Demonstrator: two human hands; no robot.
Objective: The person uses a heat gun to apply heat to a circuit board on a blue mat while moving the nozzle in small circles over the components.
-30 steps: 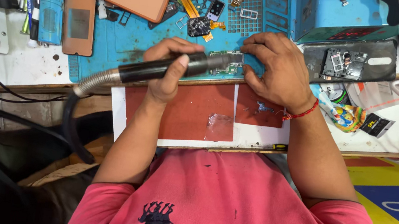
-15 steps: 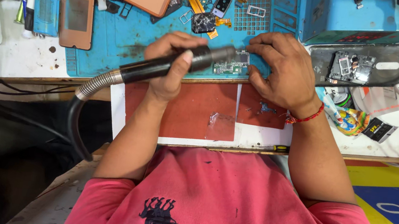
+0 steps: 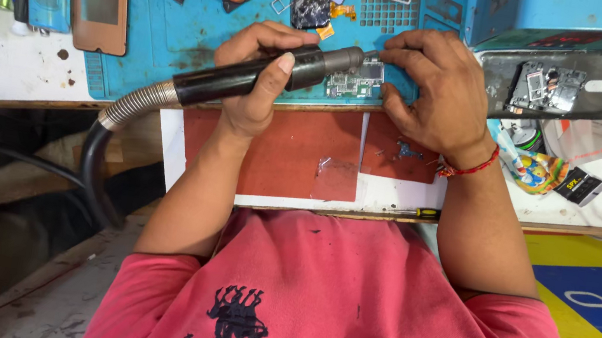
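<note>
My left hand [image 3: 259, 77] grips the hot-air wand [image 3: 251, 79], nozzle over the circuit board [image 3: 352, 84] at the blue mat's [image 3: 179, 34] front edge. Right hand [image 3: 437, 94] fingers press the board flat. Heating looks mid-way; nothing lifted off yet.

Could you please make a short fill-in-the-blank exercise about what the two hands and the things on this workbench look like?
1. The left hand grips a black tool joined to a ribbed ____ hose.
2. The right hand presses down a small circuit board that lies on a ____ mat.
3. A ____ thread circles the right wrist.
4. The person wears a ____ shirt.

Missing words: metal; blue; red; pink
</note>
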